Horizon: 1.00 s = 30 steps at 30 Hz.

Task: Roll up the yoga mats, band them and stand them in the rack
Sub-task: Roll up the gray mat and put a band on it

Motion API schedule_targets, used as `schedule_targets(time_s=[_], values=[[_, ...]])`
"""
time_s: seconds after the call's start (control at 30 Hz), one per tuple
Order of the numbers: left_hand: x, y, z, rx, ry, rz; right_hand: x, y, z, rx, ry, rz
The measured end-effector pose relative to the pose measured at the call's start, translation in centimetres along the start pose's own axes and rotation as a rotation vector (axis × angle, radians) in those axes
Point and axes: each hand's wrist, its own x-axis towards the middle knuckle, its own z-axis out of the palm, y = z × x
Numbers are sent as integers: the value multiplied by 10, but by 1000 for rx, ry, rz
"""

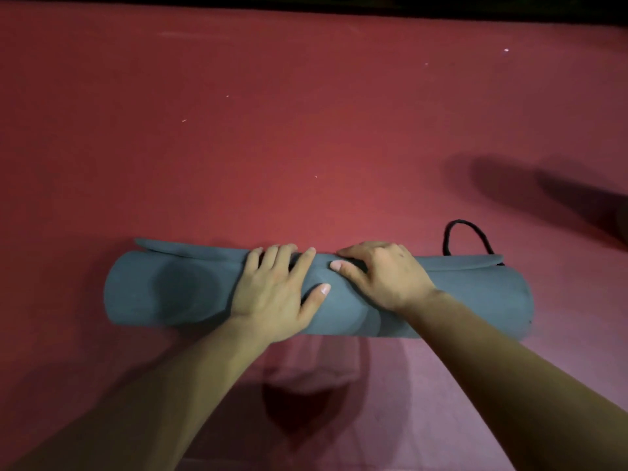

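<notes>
**Item 1: yoga mat** [176, 290]. Grey-blue and rolled into a thick cylinder. It lies crosswise on the red surface [306, 130], in its near half and well short of the far edge. The loose outer edge [190, 248] runs along the top of the roll and lifts slightly at the left end. The right end face is turned away, so the coil cannot be seen.

**Item 2: left hand** [275, 294]. It lies flat on the middle of the roll with the fingers spread and reaching over the crest, and the thumb splayed on the near side. It presses on the mat and grips nothing.

**Item 3: right hand** [387, 277]. It rests just beside the left hand on the same roll. The fingers bend over the crest at the loose edge, and the thumb points toward the left hand. The fingertips are hidden behind the roll, so I cannot tell whether it pinches the edge or only presses.

**Item 4: black cord** [459, 221]. It lies in a loop on the surface behind the right end of the roll. Its lower part is hidden by the mat, and any contact with the mat cannot be made out.

**Item 5: dark shape** [584, 202]. Long and blurred, it sits at the surface's right side and is cut off by the frame. I cannot tell whether it is an object or a shadow.

**Item 6: dark strip** [306, 0]. It runs along the far edge of the surface, and no detail in it can be read.

**Item 7: pale specks** [184, 120]. They are scattered over the far half of the surface and are too small to identify.
</notes>
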Motion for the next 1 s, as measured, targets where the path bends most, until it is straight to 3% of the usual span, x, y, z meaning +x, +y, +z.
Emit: schedule_targets(time_s=[0.1, 0.23, 0.37, 0.53, 0.7, 0.93, 1.0], values=[[-1, -1, 3, 2, -11, 14, 2, -1, 5, -104, 73, -63], [4, 0, 3, -36, -29, 4, -2, -8, 15, -248, 397, -118], [4, -2, -1, -57, -10, 39, 0, -8, 20, -278, 481, -140], [4, -4, 4, -77, 93, 58, -20, 0, 33, -207, 447, -82], [16, -7, 2, -127, 83, 45, -34, 1, 33, -301, 220, 246], [27, -8, -6, -111, -145, 67, -26, 2, 26, -319, 237, 226], [28, -9, -4, -74, -139, 97, -25, 1, 26, -322, 254, 220]])
